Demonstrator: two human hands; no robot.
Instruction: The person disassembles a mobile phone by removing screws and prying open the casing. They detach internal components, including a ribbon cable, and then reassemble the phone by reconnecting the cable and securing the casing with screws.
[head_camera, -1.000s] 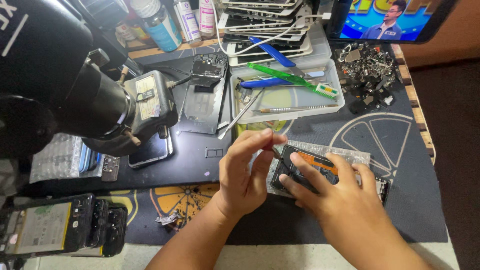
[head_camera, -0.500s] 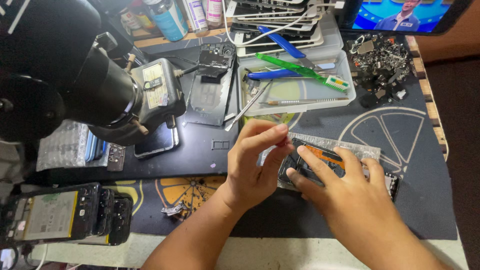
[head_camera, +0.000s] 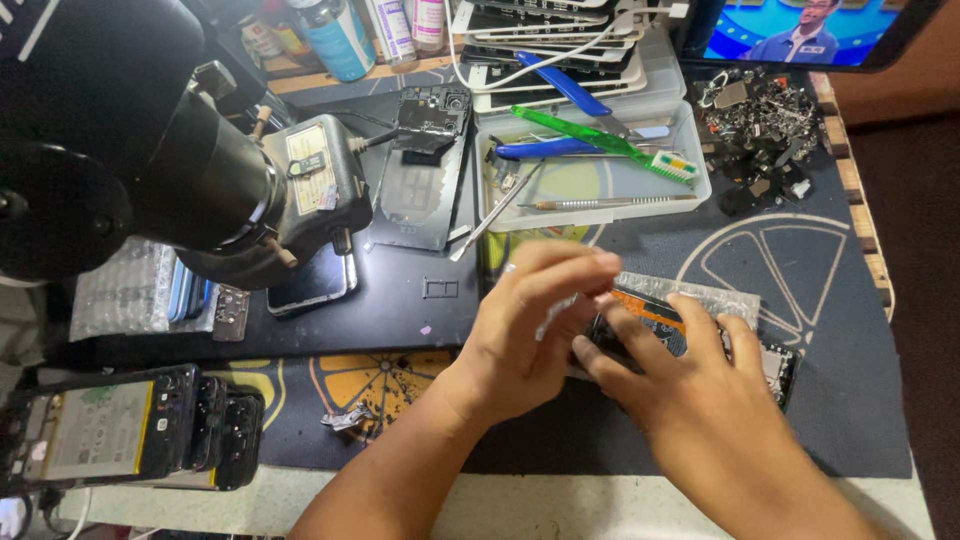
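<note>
phone (head_camera: 665, 320): opened, orange inside, on a silvery bag on the dark mat (head_camera: 850, 400), under both hands
right hand (head_camera: 690, 385): fingers spread, pressing the phone down
left hand (head_camera: 525, 330): blurred; fingertips pinched near the phone's edge, what they grip cannot be told
tray (head_camera: 690, 185): behind, holds green tool, blue pliers
microscope (head_camera: 150, 170): left

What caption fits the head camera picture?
Left hand and right hand work on an opened phone beside a microscope.
</note>
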